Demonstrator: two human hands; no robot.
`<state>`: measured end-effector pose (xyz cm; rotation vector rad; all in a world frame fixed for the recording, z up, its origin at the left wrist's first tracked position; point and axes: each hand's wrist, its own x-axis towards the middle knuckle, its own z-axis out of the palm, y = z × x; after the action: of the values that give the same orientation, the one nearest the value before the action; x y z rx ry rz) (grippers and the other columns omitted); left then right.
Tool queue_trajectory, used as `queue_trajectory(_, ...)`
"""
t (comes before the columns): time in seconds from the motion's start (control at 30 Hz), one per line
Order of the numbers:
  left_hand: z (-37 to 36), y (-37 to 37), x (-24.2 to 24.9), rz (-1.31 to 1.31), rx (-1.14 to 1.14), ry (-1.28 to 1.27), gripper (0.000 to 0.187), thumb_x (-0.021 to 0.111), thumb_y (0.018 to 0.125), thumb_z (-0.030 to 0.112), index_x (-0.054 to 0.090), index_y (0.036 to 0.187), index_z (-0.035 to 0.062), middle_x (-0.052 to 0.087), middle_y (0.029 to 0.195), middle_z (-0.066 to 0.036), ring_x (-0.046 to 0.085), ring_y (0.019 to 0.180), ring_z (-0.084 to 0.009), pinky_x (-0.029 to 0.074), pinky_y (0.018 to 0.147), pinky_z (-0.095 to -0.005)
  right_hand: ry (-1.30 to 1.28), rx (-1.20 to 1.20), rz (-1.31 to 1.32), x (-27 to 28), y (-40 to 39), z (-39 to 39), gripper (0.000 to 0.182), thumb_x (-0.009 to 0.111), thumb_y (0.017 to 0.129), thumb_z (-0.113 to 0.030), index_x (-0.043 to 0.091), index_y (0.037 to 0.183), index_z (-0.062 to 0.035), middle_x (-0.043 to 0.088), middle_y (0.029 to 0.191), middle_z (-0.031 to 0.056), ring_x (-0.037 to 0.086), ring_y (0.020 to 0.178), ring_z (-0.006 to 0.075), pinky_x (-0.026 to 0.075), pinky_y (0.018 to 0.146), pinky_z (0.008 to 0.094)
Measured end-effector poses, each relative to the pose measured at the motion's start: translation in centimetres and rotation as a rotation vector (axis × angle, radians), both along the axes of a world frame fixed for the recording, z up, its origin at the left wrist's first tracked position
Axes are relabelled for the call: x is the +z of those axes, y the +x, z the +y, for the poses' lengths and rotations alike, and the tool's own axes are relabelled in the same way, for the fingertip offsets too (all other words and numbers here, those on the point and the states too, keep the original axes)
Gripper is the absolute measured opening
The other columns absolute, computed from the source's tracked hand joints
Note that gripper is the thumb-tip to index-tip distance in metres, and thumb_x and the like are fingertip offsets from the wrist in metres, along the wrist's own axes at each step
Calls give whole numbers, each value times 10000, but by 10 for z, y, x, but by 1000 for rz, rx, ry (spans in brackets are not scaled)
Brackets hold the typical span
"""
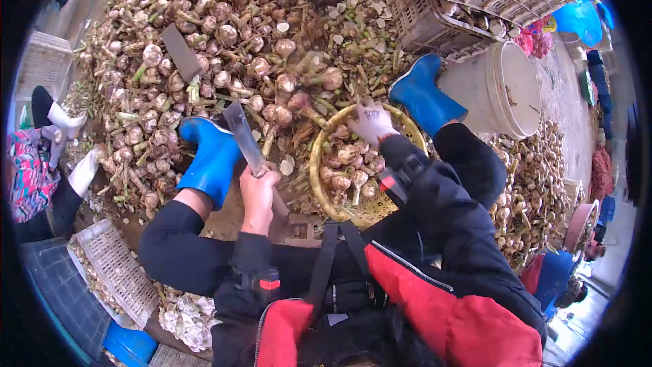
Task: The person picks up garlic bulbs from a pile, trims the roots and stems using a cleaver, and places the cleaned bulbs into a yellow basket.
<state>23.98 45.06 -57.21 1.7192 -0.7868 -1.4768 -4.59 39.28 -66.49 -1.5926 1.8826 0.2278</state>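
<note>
My left hand (259, 194), bare, is closed around the handle of a cleaver (243, 134). Its flat blade points up and away from me, over the floor beside my blue left boot (208, 158). My right hand (373, 123), in a pale work glove, lies over the far rim of a yellow woven basket (316, 180). Its fingers look stretched and somewhat apart, reaching past the rim, and nothing shows in them. Garlic bulbs (348, 156) with stems lie in the basket between my legs. Beyond both hands spreads a large heap of garlic (221, 34) with stalks.
A second flat blade (181, 52) rests on the heap. Plastic crates (435, 24) stand at upper right, near a white bucket (492, 88) lying on its side. Another crate (119, 268) sits at lower left. Part of another person (47, 163) shows at the left edge. More garlic (536, 190) lies at right.
</note>
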Motion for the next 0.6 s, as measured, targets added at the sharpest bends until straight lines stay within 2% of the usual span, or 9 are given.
queue_trajectory(0.07, -14, -2, -14, 1, -9, 9, 167, 553, 648, -13, 561, 813, 8, 523, 702, 7, 491, 622, -96, 385, 577, -239, -65, 237, 292, 14, 4, 22, 625, 513, 787, -428, 444, 1315, -102, 411, 1353, 161, 391, 1221, 366, 269, 1010, 519)
queue_trajectory(0.13, -24, -8, -26, 56, 25, 9, 187, 547, 658, -24, 560, 843, 4, 522, 702, 8, 493, 624, -96, 398, 589, -245, 182, 170, 261, 67, 20, 9, 550, 500, 789, -441, 551, 1218, -101, 516, 1246, 161, 447, 1172, 342, 301, 981, 513)
queue_trajectory(0.23, -25, -19, -23, 135, 37, 87, 184, 563, 693, -15, 562, 877, -10, 572, 752, -24, 546, 664, -110, 431, 621, -243, -169, 65, 7, 37, 41, -13, 425, 502, 803, -413, 609, 974, -39, 623, 1007, 160, 567, 995, 327, 398, 886, 465)
queue_trajectory(0.33, -16, -17, -34, 144, 49, 102, 163, 581, 736, 28, 573, 890, -25, 621, 770, -75, 582, 617, -143, 457, 549, -262, -428, 199, 8, -4, 90, -41, 488, 522, 821, -350, 432, 1181, -34, 623, 960, 199, 605, 906, 348, 471, 779, 443)
queue_trajectory(0.4, -17, -15, -24, 107, 29, 80, 190, 606, 730, 31, 582, 909, -28, 601, 770, -24, 560, 643, -112, 454, 622, -248, 17, 80, -61, -50, 102, -60, 498, 518, 831, -302, 406, 1198, 17, 624, 973, 223, 611, 895, 357, 468, 784, 442)
queue_trajectory(0.43, -22, -12, -21, 109, 28, 71, 190, 606, 730, 31, 582, 909, -28, 601, 770, -24, 560, 643, -112, 454, 622, -248, 8, 80, -60, -49, 101, -64, 498, 518, 831, -302, 406, 1198, 17, 624, 973, 223, 611, 895, 357, 468, 784, 442)
queue_trajectory(0.5, -20, -6, -15, 32, -21, 56, 149, 619, 725, 46, 580, 863, 4, 576, 717, -11, 537, 621, -97, 446, 595, -255, 103, -40, -374, -47, 91, -54, 598, 553, 808, -265, 342, 1245, 86, 491, 1201, 293, 509, 1104, 375, 406, 923, 388)
queue_trajectory(0.57, -20, -6, -15, -109, -30, -47, 141, 619, 720, 43, 569, 849, 14, 555, 684, -11, 525, 601, -97, 439, 579, -266, -99, -74, -813, 6, 80, -36, 736, 584, 830, -219, 177, 1386, 38, 417, 1322, 220, 391, 1251, 243, 306, 1024, 297)
queue_trajectory(0.6, -22, -7, -14, -253, -60, -151, 135, 619, 715, 39, 558, 835, 23, 535, 651, -12, 513, 581, -97, 432, 563, -277, -213, -99, -974, 16, 81, -25, 682, 586, 837, -206, 230, 1385, -11, 419, 1327, 187, 381, 1248, 203, 296, 1029, 303)
